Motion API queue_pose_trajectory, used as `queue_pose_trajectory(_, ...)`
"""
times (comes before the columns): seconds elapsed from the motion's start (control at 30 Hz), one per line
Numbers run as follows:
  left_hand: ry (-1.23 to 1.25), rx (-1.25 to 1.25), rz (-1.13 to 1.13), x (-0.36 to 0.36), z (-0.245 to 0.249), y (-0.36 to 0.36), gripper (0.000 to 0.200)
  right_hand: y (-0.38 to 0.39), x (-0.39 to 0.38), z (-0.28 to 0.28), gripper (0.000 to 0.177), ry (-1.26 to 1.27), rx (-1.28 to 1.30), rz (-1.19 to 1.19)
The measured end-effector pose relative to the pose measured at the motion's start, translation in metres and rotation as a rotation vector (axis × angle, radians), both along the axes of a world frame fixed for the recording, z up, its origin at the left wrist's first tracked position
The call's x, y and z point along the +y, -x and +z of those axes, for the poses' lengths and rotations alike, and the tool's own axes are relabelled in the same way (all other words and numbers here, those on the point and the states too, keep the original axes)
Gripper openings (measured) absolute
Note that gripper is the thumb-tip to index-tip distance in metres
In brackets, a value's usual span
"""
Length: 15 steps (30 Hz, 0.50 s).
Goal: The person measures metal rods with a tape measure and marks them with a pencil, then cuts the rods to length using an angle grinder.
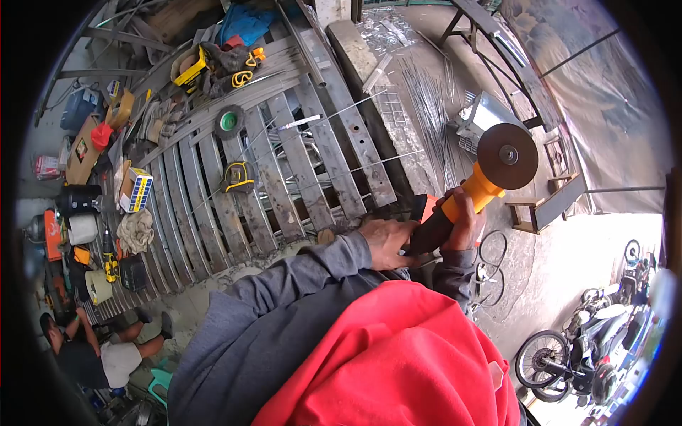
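Observation:
In the head view, my right hand [463, 221] is wrapped around the yellow and black body of an angle grinder [486, 186]. A dark brown disc [507, 155] is fitted on its head, facing up and away from me. My left hand [388, 243] closes on the black rear end of the grinder, its fingertips partly hidden there. Just beyond that hand is an orange-red object [424, 207], partly covered and hard to identify. Left of my hands is a bench of metal slats [312, 192], bearing a tape measure [239, 177] and a green-centred disc [229, 122].
Tools, boxes and a drill [109, 257] crowd the bench's left side. A person [99, 351] sits at lower left. Metal rods [430, 106] lie on the floor ahead. A small wooden stand [547, 204] and a motorcycle [568, 358] are at right. A cable [491, 266] loops beside me.

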<state>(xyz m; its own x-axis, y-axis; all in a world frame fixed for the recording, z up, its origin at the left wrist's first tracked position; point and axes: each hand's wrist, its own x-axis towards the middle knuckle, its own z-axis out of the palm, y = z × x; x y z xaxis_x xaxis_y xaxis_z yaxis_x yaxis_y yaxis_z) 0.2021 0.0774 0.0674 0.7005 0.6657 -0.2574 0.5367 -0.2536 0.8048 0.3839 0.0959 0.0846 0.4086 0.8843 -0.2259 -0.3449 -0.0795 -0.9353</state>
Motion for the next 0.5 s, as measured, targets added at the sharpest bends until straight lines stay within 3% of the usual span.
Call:
queue_pose_trajectory(0.03,0.005,-0.003,0.018,0.007,-0.005,0.005,0.047,-0.007,-0.001,-0.005,0.032,0.005,-0.003,0.018)
queue_pose_trajectory(0.1,-0.164,-0.348,0.353,0.024,-0.023,0.022,0.025,-0.024,-0.002,-0.017,0.032,0.063,-0.250,0.019)
queue_pose_trajectory(0.17,-0.564,-0.113,0.651,0.048,-0.044,0.047,0.014,-0.031,-0.007,-0.017,0.031,0.079,-0.321,0.024)
queue_pose_trajectory(0.23,-0.648,0.011,0.758,0.065,-0.072,0.065,0.014,-0.034,-0.010,-0.009,0.031,0.039,-0.471,0.094)
queue_pose_trajectory(0.37,-0.581,0.070,0.718,0.070,-0.100,0.070,0.012,-0.054,-0.016,-0.045,0.040,0.140,-0.580,0.181)
queue_pose_trajectory(0.5,-0.684,0.054,0.735,0.069,-0.110,0.060,0.010,-0.060,-0.014,-0.066,0.049,0.247,-0.778,0.305)
